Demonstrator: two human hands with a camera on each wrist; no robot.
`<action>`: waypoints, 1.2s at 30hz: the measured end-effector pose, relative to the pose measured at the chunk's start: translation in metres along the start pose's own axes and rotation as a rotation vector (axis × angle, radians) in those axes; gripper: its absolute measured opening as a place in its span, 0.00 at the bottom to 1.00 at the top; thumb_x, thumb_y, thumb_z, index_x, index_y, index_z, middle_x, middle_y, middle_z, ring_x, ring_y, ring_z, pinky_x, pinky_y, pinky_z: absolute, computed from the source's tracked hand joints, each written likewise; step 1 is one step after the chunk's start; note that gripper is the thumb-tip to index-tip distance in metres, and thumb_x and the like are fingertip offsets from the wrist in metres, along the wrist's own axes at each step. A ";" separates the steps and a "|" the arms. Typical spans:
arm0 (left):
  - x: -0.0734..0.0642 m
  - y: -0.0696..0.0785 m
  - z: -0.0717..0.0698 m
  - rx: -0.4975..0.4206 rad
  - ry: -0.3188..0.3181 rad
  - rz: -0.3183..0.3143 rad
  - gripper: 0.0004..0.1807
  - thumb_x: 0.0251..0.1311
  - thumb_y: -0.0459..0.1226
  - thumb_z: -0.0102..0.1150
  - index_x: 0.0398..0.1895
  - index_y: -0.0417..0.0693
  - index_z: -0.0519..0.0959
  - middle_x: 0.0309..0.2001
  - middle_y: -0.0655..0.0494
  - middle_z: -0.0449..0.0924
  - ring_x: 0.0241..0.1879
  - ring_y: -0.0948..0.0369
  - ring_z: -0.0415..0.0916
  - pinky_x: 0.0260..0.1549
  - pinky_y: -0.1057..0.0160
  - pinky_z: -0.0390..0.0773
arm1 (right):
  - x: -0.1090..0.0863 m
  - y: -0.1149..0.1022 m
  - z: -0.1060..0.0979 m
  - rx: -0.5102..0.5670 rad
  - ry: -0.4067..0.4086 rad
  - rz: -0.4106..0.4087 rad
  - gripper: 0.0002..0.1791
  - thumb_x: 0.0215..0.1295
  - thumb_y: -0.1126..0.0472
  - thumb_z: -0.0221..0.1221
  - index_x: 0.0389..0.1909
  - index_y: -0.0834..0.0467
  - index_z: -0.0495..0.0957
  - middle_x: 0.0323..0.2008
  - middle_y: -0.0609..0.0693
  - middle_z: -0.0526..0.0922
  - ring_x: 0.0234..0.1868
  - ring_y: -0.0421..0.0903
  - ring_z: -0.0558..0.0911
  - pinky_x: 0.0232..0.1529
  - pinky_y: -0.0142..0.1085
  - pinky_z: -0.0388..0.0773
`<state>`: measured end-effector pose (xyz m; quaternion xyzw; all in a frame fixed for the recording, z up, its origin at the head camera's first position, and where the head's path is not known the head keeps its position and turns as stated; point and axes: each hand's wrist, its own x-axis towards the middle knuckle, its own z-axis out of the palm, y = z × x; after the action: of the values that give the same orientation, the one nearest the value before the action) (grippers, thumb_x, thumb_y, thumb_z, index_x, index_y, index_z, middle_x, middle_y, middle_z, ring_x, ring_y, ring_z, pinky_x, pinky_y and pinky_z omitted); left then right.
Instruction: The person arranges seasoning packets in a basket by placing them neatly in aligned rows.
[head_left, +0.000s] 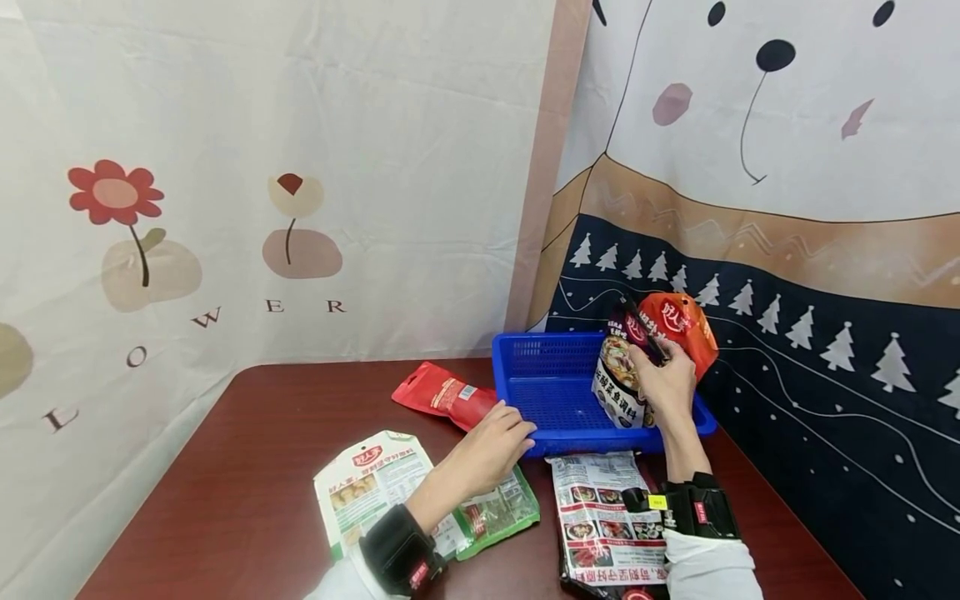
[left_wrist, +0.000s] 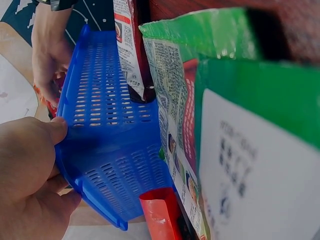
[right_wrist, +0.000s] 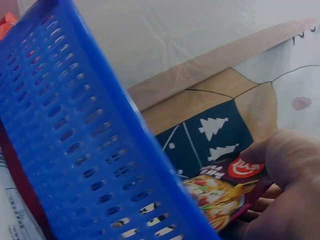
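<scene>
Hands, head view: the left hand (head_left: 487,446) is at the near left corner of one blue basket (head_left: 577,443); the right hand (head_left: 667,383) pinches the top of a dark packet (head_left: 617,367), which stands within the basket's right end. One orange packet (head_left: 688,329) stands behind it. On the surface (head_left: 247,467) lie four more: one red packet (head_left: 450,397), one white packet (head_left: 367,483), one green packet (head_left: 504,510) and one black-and-white packet (head_left: 611,525). Total: six packets, one basket. The filling of the basket appears partly done, with two packets at its right end and four outside; whether the dark packet is being placed or removed cannot be told.

Left wrist view: the left thumb and fingers grip the basket's rim, pinching it between them.

Right wrist view: the right thumb and fingers pinch the dark packet beyond the basket's perforated wall.
</scene>
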<state>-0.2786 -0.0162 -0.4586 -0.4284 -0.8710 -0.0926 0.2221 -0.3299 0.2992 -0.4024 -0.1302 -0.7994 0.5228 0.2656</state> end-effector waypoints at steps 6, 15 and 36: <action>0.000 0.000 0.000 -0.023 -0.007 -0.003 0.15 0.87 0.42 0.59 0.65 0.46 0.87 0.55 0.51 0.90 0.62 0.55 0.84 0.84 0.48 0.73 | -0.003 -0.006 -0.005 0.042 0.053 -0.177 0.32 0.78 0.50 0.70 0.76 0.58 0.79 0.73 0.58 0.86 0.78 0.56 0.81 0.81 0.55 0.73; -0.001 -0.003 0.002 -0.049 -0.030 0.009 0.18 0.87 0.41 0.58 0.69 0.44 0.84 0.61 0.50 0.89 0.67 0.53 0.83 0.85 0.46 0.72 | -0.009 -0.019 -0.008 -0.035 0.129 -0.409 0.35 0.76 0.49 0.71 0.79 0.55 0.76 0.76 0.58 0.83 0.77 0.63 0.81 0.78 0.64 0.75; 0.001 -0.007 -0.002 -0.088 -0.044 0.025 0.18 0.86 0.39 0.59 0.70 0.44 0.84 0.60 0.48 0.89 0.68 0.50 0.83 0.83 0.43 0.73 | -0.065 -0.074 0.008 -0.040 -0.213 -0.778 0.34 0.77 0.58 0.68 0.82 0.52 0.74 0.86 0.53 0.71 0.91 0.57 0.62 0.90 0.68 0.57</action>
<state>-0.2842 -0.0204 -0.4565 -0.4505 -0.8654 -0.1184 0.1849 -0.2761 0.2302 -0.3568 0.2319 -0.8221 0.3782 0.3567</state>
